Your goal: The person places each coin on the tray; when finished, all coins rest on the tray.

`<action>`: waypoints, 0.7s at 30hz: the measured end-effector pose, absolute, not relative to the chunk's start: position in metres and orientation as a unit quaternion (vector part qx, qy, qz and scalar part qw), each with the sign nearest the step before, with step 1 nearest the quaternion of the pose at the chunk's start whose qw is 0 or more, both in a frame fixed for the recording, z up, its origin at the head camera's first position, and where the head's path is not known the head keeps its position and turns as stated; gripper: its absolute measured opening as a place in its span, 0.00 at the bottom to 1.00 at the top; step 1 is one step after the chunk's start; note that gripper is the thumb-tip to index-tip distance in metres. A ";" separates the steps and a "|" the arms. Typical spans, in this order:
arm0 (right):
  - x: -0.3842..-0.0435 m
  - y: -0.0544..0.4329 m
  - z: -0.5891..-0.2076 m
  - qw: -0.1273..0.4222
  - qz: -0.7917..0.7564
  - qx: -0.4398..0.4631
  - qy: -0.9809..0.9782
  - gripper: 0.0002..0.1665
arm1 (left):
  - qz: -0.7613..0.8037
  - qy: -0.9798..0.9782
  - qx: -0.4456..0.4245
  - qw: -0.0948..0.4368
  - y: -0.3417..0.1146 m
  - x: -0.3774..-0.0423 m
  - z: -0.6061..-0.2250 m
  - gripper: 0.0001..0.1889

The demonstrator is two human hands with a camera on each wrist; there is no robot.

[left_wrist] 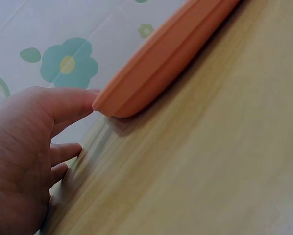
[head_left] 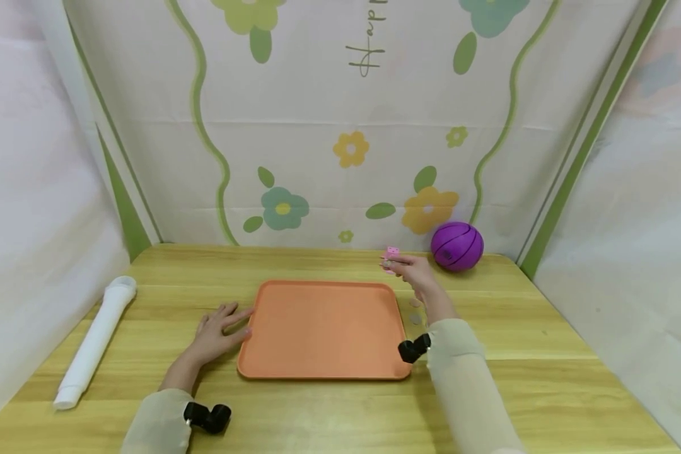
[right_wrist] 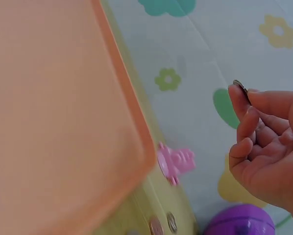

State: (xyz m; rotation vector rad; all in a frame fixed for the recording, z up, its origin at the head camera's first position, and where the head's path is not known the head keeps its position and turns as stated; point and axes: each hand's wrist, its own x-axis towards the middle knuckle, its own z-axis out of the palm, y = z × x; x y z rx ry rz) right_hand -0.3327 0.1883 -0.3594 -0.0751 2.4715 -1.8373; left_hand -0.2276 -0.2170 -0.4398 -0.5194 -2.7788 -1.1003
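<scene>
My right hand point(head_left: 422, 275) is raised over the back right of the table. Its thumb and index finger pinch a coin point(right_wrist: 242, 92), seen nearly edge-on in the right wrist view. Behind those fingers in the head view stands a small pink figure point(right_wrist: 178, 160), partly hidden there. An orange tray point(head_left: 323, 331) lies flat in the middle of the table. On its left edge rest fingertips of my left hand point(head_left: 218, 334), the fingers spread and loosely extended. Right of the tray, partly behind the right forearm, lie coins point(head_left: 415, 319) on the wood.
A purple ball point(head_left: 457, 246) sits at the back right against the patterned cloth. Along the left side lies a white tube-like object point(head_left: 95, 343) with a wider end. Cloth walls point(head_left: 340, 94) border the wooden table point(head_left: 346, 416) at the back and both sides.
</scene>
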 end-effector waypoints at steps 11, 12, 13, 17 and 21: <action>-0.351 0.109 -0.373 0.112 -0.660 -0.048 0.741 0.18 | -0.365 -0.913 -0.175 0.059 -0.217 -0.226 -0.439 0.26; -0.351 0.102 -0.374 0.121 -0.659 -0.047 0.741 0.18 | -0.364 -0.913 -0.175 0.059 -0.217 -0.226 -0.439 0.26; -0.351 0.095 -0.376 0.127 -0.657 -0.045 0.741 0.17 | -0.363 -0.913 -0.175 0.059 -0.217 -0.226 -0.439 0.26; -0.347 0.069 -0.383 0.154 -0.650 -0.038 0.743 0.18 | -0.360 -0.915 -0.174 0.059 -0.216 -0.227 -0.440 0.26; -0.342 0.046 -0.390 0.181 -0.653 -0.035 0.734 0.20 | -0.362 -0.914 -0.173 0.060 -0.216 -0.227 -0.440 0.26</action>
